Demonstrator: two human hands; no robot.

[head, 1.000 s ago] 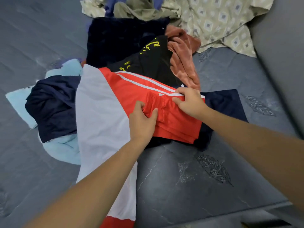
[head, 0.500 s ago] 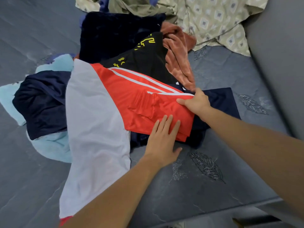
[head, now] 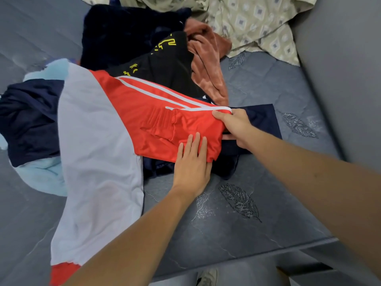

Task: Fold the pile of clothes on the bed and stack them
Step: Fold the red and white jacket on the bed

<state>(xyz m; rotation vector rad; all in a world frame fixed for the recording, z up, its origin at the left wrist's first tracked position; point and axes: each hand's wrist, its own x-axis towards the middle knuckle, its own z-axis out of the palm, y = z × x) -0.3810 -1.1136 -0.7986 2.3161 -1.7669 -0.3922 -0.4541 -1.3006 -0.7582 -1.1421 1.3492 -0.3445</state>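
A red and white jersey (head: 156,122) lies across the pile on the grey bed (head: 237,234), its red sleeve folded over near the middle. My left hand (head: 192,164) lies flat with straight fingers on the sleeve's near edge. My right hand (head: 235,126) grips the sleeve's right end, thumb under the red cloth and fingers over its white-trimmed cuff. Under the sleeve lies a folded navy garment (head: 261,120). Behind it sit a black garment with yellow print (head: 165,62) and a rust-coloured cloth (head: 208,65).
A navy garment (head: 31,118) on a light blue cloth (head: 43,176) lies at the left. A beige patterned shirt (head: 255,23) is bunched at the back right. A grey wall (head: 346,79) stands on the right. The bed's near edge runs along the bottom, with a shoe (head: 206,277) below.
My left hand let go of the bunched sleeve, moved right and toward me, and flattened on its near edge. My right hand slid to the sleeve's right end and took hold of it.
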